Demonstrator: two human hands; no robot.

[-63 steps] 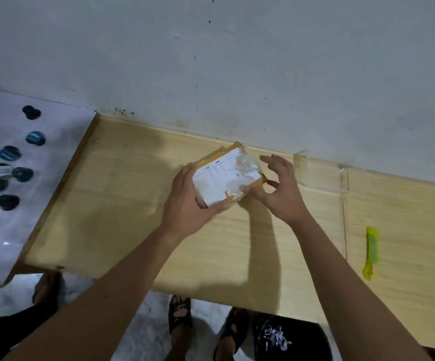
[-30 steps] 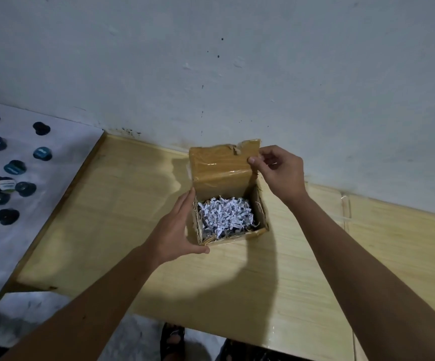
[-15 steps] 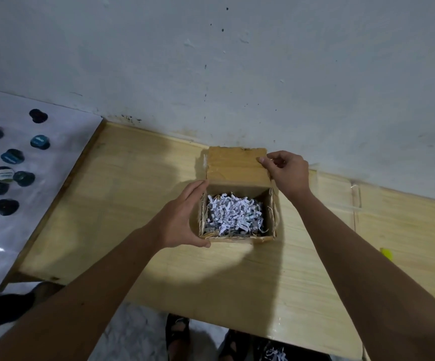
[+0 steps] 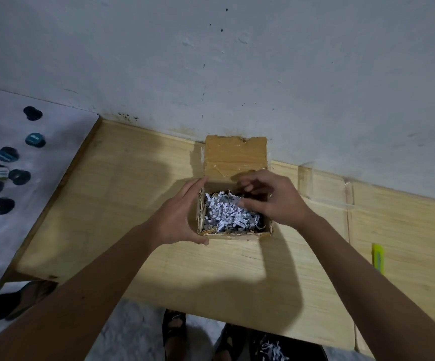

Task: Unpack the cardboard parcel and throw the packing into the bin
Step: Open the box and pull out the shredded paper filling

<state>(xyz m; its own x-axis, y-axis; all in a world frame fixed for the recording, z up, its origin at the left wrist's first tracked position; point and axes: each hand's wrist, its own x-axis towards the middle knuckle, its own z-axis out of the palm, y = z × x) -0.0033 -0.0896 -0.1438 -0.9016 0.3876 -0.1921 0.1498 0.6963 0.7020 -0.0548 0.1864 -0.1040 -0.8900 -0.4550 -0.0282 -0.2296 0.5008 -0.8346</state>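
Observation:
A small cardboard box (image 4: 233, 234) stands open on the wooden table (image 4: 133, 204), close to the wall. Its taped lid flap (image 4: 235, 157) stands upright at the back. White shredded paper (image 4: 224, 214) fills the inside. My left hand (image 4: 177, 217) grips the box's left side, with fingers at the back corner and thumb at the front corner. My right hand (image 4: 271, 199) hovers over the box's right half with loosely spread fingers, its thumb touching the shreds. It hides the box's right wall. Below the table edge is a black bin (image 4: 302, 347) with some shreds in it.
A yellow utility knife (image 4: 377, 257) lies on the table to the right. To the left, a white sheet (image 4: 41, 178) carries several dark round caps (image 4: 8, 155). The wall (image 4: 237, 74) runs right behind the box. Sandalled feet (image 4: 174, 327) show under the table.
The sealed parcel was set down and its lid flap opened. My right hand has let go of the flap and moved down over the shredded paper. My left hand stays on the box's side.

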